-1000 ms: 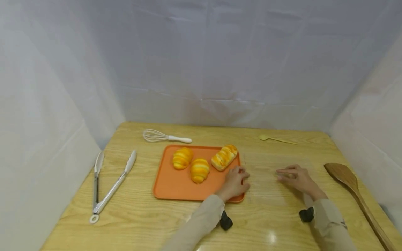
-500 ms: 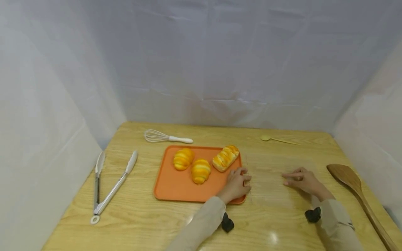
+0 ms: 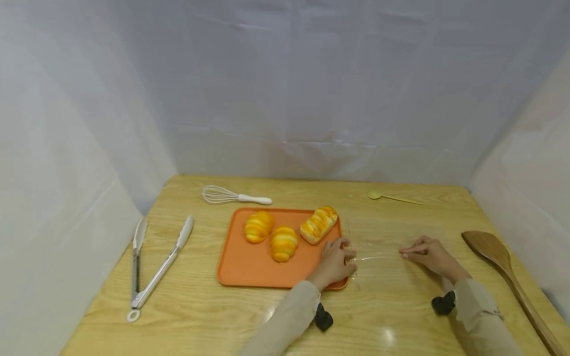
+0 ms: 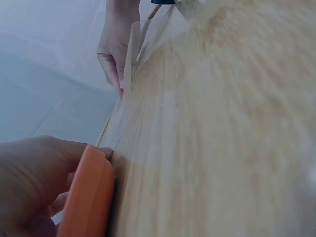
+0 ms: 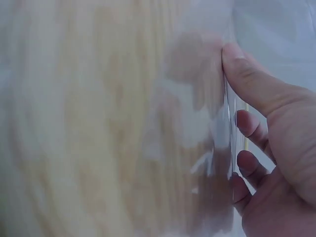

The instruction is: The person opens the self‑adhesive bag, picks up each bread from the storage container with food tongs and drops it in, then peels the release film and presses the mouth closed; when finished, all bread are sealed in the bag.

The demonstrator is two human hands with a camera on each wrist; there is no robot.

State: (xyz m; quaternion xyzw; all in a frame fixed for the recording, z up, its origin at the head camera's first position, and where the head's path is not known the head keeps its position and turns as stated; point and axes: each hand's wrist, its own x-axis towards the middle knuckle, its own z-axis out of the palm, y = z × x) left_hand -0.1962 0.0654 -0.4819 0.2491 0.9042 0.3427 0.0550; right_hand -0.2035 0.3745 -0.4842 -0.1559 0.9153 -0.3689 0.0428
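A sheet of thin clear plastic film point(image 3: 378, 237) lies on the table right of the orange tray point(image 3: 254, 272); whether it is a bag I cannot tell. My right hand point(image 3: 429, 254) pinches the film between thumb and fingers, and in the right wrist view the film point(image 5: 212, 163) rises in folds at the fingertips. My left hand point(image 3: 334, 262) rests over the tray's right edge, fingers bent and apart. One of its fingertips reaches past the tray rim point(image 4: 89, 192) to the film's left edge. Two croissants point(image 3: 283, 244) and a small loaf point(image 3: 318, 225) sit on the tray.
A white whisk point(image 3: 254, 199) and a yellow spoon point(image 3: 375, 195) lie along the back. Metal tongs point(image 3: 156, 279) lie spread at the left. A wooden spatula point(image 3: 492, 249) lies at the right, close to my right forearm. Pale sheeting point(image 3: 285, 99) encloses the back and sides.
My right hand has shifted slightly right, and its thumb and fingers have come together on the film. Bright creases now show in the film. The left hand stays at the tray's edge.
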